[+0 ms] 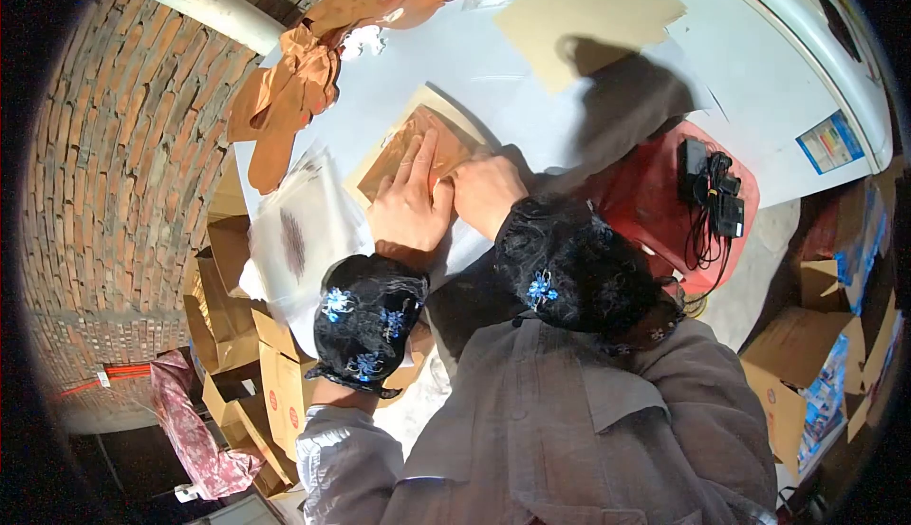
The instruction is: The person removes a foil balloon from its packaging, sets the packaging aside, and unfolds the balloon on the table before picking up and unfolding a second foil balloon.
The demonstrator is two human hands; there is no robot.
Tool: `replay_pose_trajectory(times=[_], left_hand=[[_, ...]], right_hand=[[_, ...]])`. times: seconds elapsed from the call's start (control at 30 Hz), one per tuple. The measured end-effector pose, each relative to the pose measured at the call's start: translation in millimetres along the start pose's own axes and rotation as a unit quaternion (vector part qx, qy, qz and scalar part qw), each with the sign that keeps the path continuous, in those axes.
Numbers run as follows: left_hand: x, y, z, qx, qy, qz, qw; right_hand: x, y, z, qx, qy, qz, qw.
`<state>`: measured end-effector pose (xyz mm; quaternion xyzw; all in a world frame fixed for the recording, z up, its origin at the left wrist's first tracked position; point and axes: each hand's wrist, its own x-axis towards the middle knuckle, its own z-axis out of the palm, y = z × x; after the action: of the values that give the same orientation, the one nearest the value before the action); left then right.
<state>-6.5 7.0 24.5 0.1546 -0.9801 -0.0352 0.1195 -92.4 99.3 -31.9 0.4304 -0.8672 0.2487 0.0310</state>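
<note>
On the white work surface lies a copper-brown sheet (389, 153) on top of a beige paper sheet (360, 179). My left hand (413, 204) rests on the sheet's lower part, two fingers stretched out over it and the others curled. Close beside it, at the sheet's right corner, is my right hand (486, 193), its fingers bent together; whatever is between them is hidden. Both wrists have black cuffs with blue flowers. Left of my left hand lies a stack of clear plastic sheets (302, 231) with a dark patch.
Crumpled copper-brown pieces (299, 84) lie at the upper left. Another beige sheet (579, 12) is at the top. A red bag (631, 193) carries black power adapters (726, 214) with cables. Cardboard boxes (285, 387) stand lower left and lower right, beside a brick wall (114, 164).
</note>
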Motion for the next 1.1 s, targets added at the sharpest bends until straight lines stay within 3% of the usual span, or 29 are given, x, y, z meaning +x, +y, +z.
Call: replay_pose_trajectory(times=[0.1, 0.2, 0.33, 0.43, 0.57, 0.7, 0.9, 0.93, 1.07, 1.1], left_hand=[[5, -2, -14, -0.077, -0.054, 0.001, 0.996], [10, -12, -23, -0.162, -0.074, -0.002, 0.984], [25, -27, -12, -0.144, -0.150, -0.072, 0.976], [32, -33, 5, -0.144, -0.094, -0.018, 0.985], [35, -43, 12, -0.061, -0.102, 0.051, 0.992], [34, -39, 15, -0.040, -0.107, 0.044, 0.993], [25, -9, -3, -0.011, -0.098, 0.005, 0.995], [23, -10, -1, -0.002, -0.081, 0.025, 0.996], [17, -6, 11, 0.034, -0.026, 0.021, 0.999], [16, -4, 12, 0.044, -0.016, 0.022, 0.999]], right_hand=[[-6, 1, -1, 0.064, 0.048, 0.055, 0.995], [-1, -2, -10, -0.095, -0.073, -0.042, 0.992], [-4, -5, -22, -0.092, -0.062, -0.069, 0.991], [-6, -3, -18, -0.094, -0.032, -0.077, 0.992], [-6, -3, -18, -0.105, -0.030, -0.083, 0.991], [-11, -3, -24, -0.088, -0.031, -0.090, 0.992], [-32, 12, -45, -0.043, 0.101, -0.216, 0.970], [-37, 17, -52, 0.020, 0.039, -0.223, 0.974], [-42, 35, -82, 0.095, -0.013, -0.232, 0.968], [-40, 42, -83, 0.105, 0.029, -0.246, 0.963]])
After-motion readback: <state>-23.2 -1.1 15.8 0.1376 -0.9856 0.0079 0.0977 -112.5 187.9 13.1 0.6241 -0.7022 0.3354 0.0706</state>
